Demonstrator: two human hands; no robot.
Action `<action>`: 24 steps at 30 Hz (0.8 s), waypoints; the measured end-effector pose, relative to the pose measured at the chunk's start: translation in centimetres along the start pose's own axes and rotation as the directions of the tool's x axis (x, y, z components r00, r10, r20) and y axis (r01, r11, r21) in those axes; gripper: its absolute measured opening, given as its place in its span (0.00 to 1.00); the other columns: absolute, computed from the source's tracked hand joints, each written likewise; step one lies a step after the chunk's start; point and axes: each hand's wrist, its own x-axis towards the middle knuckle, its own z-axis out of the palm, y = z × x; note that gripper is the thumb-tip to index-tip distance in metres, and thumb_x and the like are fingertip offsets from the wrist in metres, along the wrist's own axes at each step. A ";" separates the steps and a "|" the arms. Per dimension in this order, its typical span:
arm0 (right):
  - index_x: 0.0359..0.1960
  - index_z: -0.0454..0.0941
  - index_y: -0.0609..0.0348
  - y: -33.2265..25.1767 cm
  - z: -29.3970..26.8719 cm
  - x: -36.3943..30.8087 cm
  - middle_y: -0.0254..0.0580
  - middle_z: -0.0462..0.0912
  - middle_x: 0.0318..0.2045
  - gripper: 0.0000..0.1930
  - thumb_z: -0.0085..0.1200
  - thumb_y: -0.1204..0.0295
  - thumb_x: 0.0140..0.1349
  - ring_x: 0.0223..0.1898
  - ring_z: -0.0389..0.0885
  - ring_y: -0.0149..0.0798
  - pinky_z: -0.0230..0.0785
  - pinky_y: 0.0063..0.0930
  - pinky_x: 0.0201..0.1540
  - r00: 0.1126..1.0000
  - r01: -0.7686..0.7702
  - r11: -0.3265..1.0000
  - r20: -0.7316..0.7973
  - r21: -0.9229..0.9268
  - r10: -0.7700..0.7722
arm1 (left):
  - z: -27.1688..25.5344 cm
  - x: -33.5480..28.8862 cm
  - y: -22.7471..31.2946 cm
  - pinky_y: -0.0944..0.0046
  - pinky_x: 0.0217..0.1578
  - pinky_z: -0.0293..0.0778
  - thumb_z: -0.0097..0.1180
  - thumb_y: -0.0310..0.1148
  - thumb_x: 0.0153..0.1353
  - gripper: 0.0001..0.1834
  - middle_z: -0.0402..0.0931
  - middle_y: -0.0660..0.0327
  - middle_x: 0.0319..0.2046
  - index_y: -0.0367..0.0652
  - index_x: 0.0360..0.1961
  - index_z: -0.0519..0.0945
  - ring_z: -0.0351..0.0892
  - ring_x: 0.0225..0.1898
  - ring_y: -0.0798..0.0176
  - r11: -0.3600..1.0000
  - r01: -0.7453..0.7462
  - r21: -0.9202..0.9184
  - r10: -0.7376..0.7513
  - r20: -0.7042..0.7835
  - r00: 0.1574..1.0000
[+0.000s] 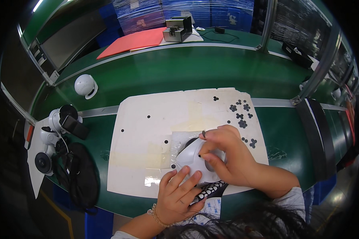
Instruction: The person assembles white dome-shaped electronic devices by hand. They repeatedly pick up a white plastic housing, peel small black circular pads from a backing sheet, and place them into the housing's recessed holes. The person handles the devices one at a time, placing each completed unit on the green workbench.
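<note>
A rounded white plastic housing [192, 158] with a dark opening lies tilted on a foam-like pad [180, 138] on the board. My left hand [179, 195] rests against the housing's near side, fingers spread, with the thumb by a black sheet with rows of white dots [211, 189]. My right hand [227, 153] is over the housing's right side, thumb and forefinger pinched at a small black round pad [200, 155] against the white surface. Another small dark piece [204, 134] shows at its upper fingers. The housing's right part is largely hidden by this hand.
The worn white board [143, 151] bears several black round pads in clusters [242, 123] at right. White cameras and cables [54, 131] and a black pouch [81, 175] lie left. A white camera [85, 86] stands behind; a long black box [317, 139] is right.
</note>
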 end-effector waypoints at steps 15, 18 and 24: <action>0.28 0.74 0.52 -0.8 -1.5 -4.6 0.50 0.53 0.60 0.02 0.53 0.72 0.53 0.63 0.41 0.59 0.38 0.47 0.59 0.969 -0.179 0.984 0.171 -0.006 0.177 | 0.3 0.5 0.3 0.51 0.47 0.59 0.59 0.34 0.44 0.08 0.69 0.59 0.51 0.43 0.25 0.76 0.62 0.56 0.54 1.000 0.028 0.007 -0.028 -0.088 0.996; 0.27 0.72 0.52 -0.8 -1.4 -4.5 0.50 0.53 0.60 0.02 0.52 0.71 0.54 0.63 0.41 0.58 0.36 0.47 0.60 0.965 -0.204 0.979 0.174 0.022 0.197 | 0.3 0.5 0.2 0.51 0.48 0.57 0.59 0.33 0.45 0.08 0.69 0.59 0.50 0.42 0.23 0.75 0.62 0.56 0.54 1.000 0.024 0.000 -0.024 -0.102 0.995; 0.27 0.72 0.53 -0.8 -1.5 -4.4 0.50 0.53 0.60 0.02 0.50 0.70 0.55 0.63 0.42 0.58 0.36 0.48 0.60 0.961 -0.207 0.978 0.196 0.027 0.198 | 0.6 0.4 0.0 0.51 0.50 0.56 0.60 0.33 0.44 0.09 0.69 0.58 0.50 0.42 0.19 0.73 0.61 0.56 0.54 1.000 0.015 -0.023 -0.017 -0.123 0.992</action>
